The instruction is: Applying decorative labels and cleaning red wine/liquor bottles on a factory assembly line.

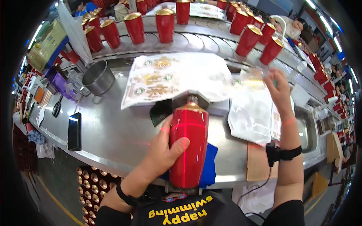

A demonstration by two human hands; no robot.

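A: What takes up the most room?
B: The stainless-steel worktop [109,128]. Beyond it curves a slatted conveyor [203,45] with red gold-topped bottles [164,28] standing on it.
A: And after those?
B: A broad decal sheet [196,71], white with gold and green print, lies across the middle; a second white sheet [250,113] lies to its right.
A: Where is the red bottle [194,150] being handled?
B: In front of the person, near the worktop's close edge, its neck pointing away toward a dark holder [200,100]. Red lines of light [184,162] cross on its side.
A: Smaller than that?
B: A metal pot [107,81], back left. Then the left hand [160,150], curled round the bottle's left side with the thumb on top.
A: The right hand [279,90]?
B: Raised over the second sheet's far end, fingers partly bent, beside a blurred gold-printed film [250,82]. I can't tell whether it has hold of it.
A: Anything littler?
B: A blue cloth [210,162] just beside the bottle, a flat black phone-like slab [74,132] on the left, and black-handled scissors [57,107] past that.
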